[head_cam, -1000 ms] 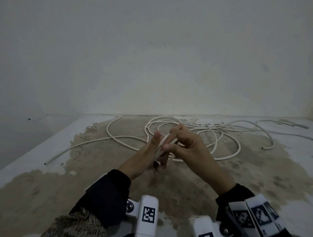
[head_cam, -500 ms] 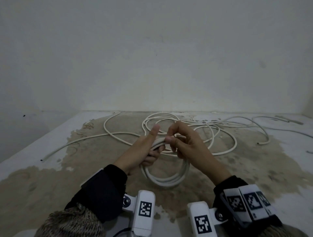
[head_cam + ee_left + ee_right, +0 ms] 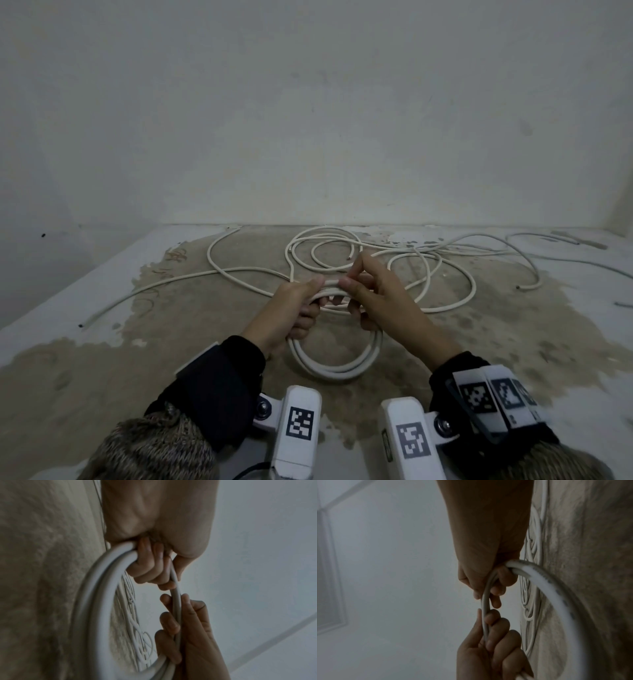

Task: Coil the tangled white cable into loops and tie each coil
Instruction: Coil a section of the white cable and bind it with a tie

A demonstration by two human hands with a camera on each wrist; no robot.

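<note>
Both hands meet over the near middle of the floor (image 3: 102,359), wrists raised and knuckles turned up. The left hand (image 3: 291,308) has its fingers (image 3: 147,566) curled round the top of a coil (image 3: 337,368) of white cable, thumb lying along the strands. The right hand (image 3: 380,298) grips the same bundle just beside it, fingers (image 3: 498,582) wrapped round the strands and thumb tip pressed on top; the two thumbs nearly touch. The coil hangs below the hands as a smooth round loop of several strands lying side by side.

The rest of the cable (image 3: 445,277) lies loose on the floor beyond the hands, in overlapping curves that run left, far and right; one cut end (image 3: 81,325) rests near the left edge. A plain wall (image 3: 308,120) closes the far side, with open floor left and right of the hands.

The cable is round, smooth and glossy. The floor is rough and mottled brown, with pale patches at its edges. Dark cuffs (image 3: 219,387) cover both wrists.
</note>
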